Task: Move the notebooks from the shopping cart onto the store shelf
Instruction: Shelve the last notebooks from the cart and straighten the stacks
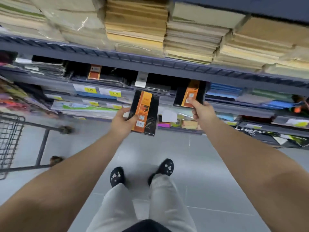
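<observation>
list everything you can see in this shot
shelving: one unit, grey, across the top
notebook in left hand: one, black with orange band, before the shelving
notebook in right hand: one, same colours, at the middle level's edge
shelved notebooks: several, black, middle level
paper stacks: many, tan and cream, upper level
price tags: several, yellow, shelf fronts
shopping cart: one, dark wire, far left
shoes: two, black, on grey floor
left hand: one, gripping its notebook
right hand: one, gripping its notebook

One head-worn wide-angle view looks steeply down and forward, close to the shelving (150,61), over floor (209,173).
</observation>
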Tool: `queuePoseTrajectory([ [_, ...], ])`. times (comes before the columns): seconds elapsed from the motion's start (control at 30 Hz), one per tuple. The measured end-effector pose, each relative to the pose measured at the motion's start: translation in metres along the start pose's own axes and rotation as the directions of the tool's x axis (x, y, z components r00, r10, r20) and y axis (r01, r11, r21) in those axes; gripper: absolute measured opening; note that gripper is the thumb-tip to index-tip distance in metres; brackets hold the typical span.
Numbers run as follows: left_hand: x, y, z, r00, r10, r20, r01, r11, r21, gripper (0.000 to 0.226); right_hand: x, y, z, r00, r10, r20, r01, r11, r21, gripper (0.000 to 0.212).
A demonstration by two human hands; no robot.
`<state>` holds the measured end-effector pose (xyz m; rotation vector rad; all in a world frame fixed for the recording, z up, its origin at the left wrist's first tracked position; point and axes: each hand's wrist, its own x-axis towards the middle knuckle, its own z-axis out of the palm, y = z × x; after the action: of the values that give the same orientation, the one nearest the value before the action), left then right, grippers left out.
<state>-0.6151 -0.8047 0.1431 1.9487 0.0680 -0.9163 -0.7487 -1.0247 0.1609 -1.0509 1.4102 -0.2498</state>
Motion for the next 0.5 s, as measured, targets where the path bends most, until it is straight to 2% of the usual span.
queuePoseTrajectory([
  [0.1, -0.001, -0.003, 0.015, 0.999, -0.033, -0.033, 0.033, 0.999, -0.012, 0.038, 0.018, -0.006, -0.001, 0.992, 0.127, 0.003, -0.121, 0.939, 0.322, 0.029],
  [0.13, -0.001, -0.004, 0.018, 0.998, -0.045, -0.044, 0.044, 0.999, -0.007, 0.041, 0.021, -0.004, -0.001, 0.987, 0.161, 0.024, -0.157, 0.904, 0.397, 0.038],
  [0.17, -0.001, -0.004, 0.022, 0.998, -0.049, -0.05, 0.049, 0.999, -0.008, 0.043, 0.024, 0.001, -0.001, 0.981, 0.186, 0.055, -0.192, 0.886, 0.423, 0.045],
  [0.2, 0.0, -0.005, 0.024, 0.997, -0.054, -0.054, 0.053, 0.999, -0.011, 0.044, 0.025, 0.006, -0.001, 0.974, 0.208, 0.088, -0.226, 0.88, 0.418, 0.044],
  [0.33, 0.001, -0.007, 0.031, 0.996, -0.063, -0.055, 0.064, 0.998, 0.001, 0.044, 0.025, 0.023, -0.004, 0.947, 0.27, 0.175, -0.315, 0.886, 0.341, 0.015],
  [0.5, 0.002, -0.011, 0.033, 0.996, -0.054, -0.067, 0.055, 0.998, 0.008, 0.045, 0.029, 0.015, 0.002, 0.946, 0.259, 0.194, -0.321, 0.829, 0.458, 0.013],
])
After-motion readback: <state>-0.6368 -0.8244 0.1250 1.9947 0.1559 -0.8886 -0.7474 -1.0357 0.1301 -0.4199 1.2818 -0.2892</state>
